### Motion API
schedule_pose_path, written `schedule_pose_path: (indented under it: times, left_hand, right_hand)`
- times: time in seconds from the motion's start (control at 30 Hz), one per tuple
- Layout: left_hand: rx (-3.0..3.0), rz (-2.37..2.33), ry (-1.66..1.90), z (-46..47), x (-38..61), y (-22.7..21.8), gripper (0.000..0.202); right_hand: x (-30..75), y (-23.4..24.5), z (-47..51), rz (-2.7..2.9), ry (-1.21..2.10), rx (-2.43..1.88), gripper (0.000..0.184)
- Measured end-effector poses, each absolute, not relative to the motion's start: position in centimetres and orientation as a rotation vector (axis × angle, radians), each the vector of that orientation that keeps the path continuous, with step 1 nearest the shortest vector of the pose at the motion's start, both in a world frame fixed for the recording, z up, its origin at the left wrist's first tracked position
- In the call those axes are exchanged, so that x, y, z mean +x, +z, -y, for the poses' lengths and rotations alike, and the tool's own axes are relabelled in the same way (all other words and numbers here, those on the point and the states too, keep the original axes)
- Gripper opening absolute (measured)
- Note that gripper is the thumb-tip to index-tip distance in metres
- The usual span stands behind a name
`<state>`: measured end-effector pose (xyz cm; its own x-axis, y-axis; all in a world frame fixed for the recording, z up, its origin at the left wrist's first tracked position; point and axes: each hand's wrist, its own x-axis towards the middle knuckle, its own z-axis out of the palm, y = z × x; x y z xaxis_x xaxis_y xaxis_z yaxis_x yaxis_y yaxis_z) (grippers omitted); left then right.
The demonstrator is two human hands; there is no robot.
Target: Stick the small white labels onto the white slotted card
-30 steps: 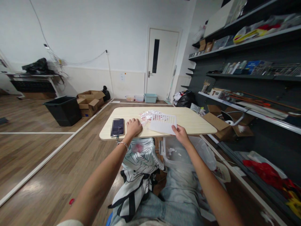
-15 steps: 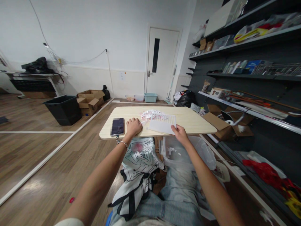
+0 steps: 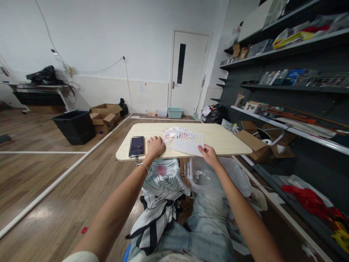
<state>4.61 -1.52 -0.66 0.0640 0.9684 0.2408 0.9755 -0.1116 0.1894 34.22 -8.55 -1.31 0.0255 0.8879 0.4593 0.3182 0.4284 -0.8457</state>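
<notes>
"Slotted white sheet (image 3: pixel 187 147), held at the near part of the pale table (image 3: pixel 226 140): we meet it first in the head view, our only view. Its row of openings runs along the far side; the solid part faces us."

"How is it held?"

"Our right hand (image 3: pixel 209 154) pinches its near right corner. We judge that this corner grip leaves the openings uncovered. Whether the sheet's underside touches the tabletop, we cannot tell."

"And our left hand (image 3: pixel 155 146)?"

"It rests on the tabletop, fingers curled, between the dark phone (image 3: pixel 140 146) and the sheet. We cannot tell whether anything is under it; perhaps it lies there to steady us."

"What else is close by?"

"Just beyond the sheet spreads a loose heap of scraps (image 3: pixel 176 130), white and pinkish, probably kept central so both hands can reach it. The phone lies near the left end, seemingly out of the way. Below the near edge, a clear bin (image 3: pixel 201 187) holds a few white bits. Patterned cloth (image 3: pixel 163 185) drapes over our left leg, perhaps to shield the jeans (image 3: pixel 208 214)."
</notes>
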Motion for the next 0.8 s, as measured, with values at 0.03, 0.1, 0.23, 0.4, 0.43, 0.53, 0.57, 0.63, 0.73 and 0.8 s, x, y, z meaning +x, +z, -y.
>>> schedule_pose_path:
  times: [0.03,0.1,0.23,0.4,0.43,0.53,0.57,0.63,0.73,0.8]
  left_hand:
    - [-2.274,2.078,-0.480,1.53,4.61,-0.66,0.047]
    - [-2.274,2.079,-0.478,1.55,4.62,-0.65,0.047]
    - [-2.282,2.076,-0.489,1.56,4.61,-0.63,0.047]
    - [-2.287,2.076,-0.490,1.59,4.58,-0.56,0.046]
    - [-2.285,2.077,-0.489,1.61,4.58,-0.54,0.046]
    - [-2.283,2.078,-0.488,1.69,4.60,-0.51,0.046]
    - [-2.284,2.078,-0.490,1.71,4.61,-0.50,0.046]
    - [-2.287,2.078,-0.490,1.72,4.61,-0.50,0.046]
    - [-2.287,2.077,-0.487,1.69,4.59,-0.51,0.046]
    - [-2.285,2.072,-0.483,1.68,4.58,-0.51,0.047]
  right_hand:
    - [34.19,-1.33,8.55,1.543,0.619,-1.110,0.079]
    - [34.16,-1.40,8.55,1.564,0.607,-1.123,0.077]
    - [34.14,-1.50,8.68,1.616,0.571,-1.173,0.071]
    - [34.08,-1.35,8.90,1.626,0.573,-1.175,0.070]
    - [34.07,-1.31,8.92,1.625,0.580,-1.169,0.070]
    - [34.08,-1.27,8.91,1.626,0.589,-1.175,0.070]
    - [34.08,-1.28,8.90,1.626,0.587,-1.181,0.070]
    - [34.09,-1.33,8.88,1.626,0.583,-1.187,0.070]
    - [34.08,-1.41,8.87,1.632,0.575,-1.190,0.069]
    - [34.06,-1.44,8.91,1.641,0.565,-1.193,0.067]
